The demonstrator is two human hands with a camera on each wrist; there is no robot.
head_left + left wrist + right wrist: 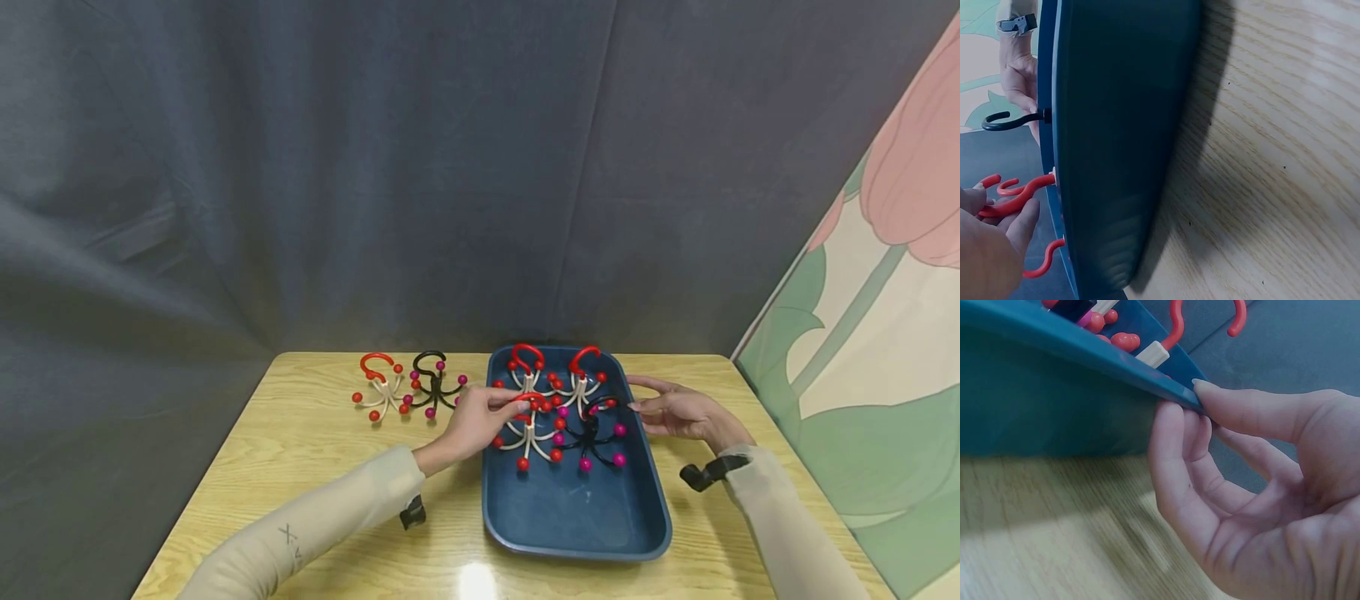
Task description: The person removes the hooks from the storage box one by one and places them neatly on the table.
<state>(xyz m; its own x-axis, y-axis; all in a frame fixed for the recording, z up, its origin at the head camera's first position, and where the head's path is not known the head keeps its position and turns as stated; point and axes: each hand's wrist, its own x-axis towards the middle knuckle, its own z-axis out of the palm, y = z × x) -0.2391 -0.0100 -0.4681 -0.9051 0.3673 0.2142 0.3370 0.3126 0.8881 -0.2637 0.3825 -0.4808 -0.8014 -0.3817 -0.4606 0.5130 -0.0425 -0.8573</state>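
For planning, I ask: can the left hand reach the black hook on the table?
Likely yes, once it releases its red hook: nothing seems between the left hand and the black hook.

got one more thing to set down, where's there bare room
Free: near end of the blue tray, in front of its four hooks; the table between the two loose hooks and the left sleeve. Crowded: the tray's far half, around the left hand.

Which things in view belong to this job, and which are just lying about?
Job: red hook in the left hand; blue tray, rim gripped by the right hand; the tray's other hooks; likely both hooks beside it.

Just around: dark curtain, flowered panel.
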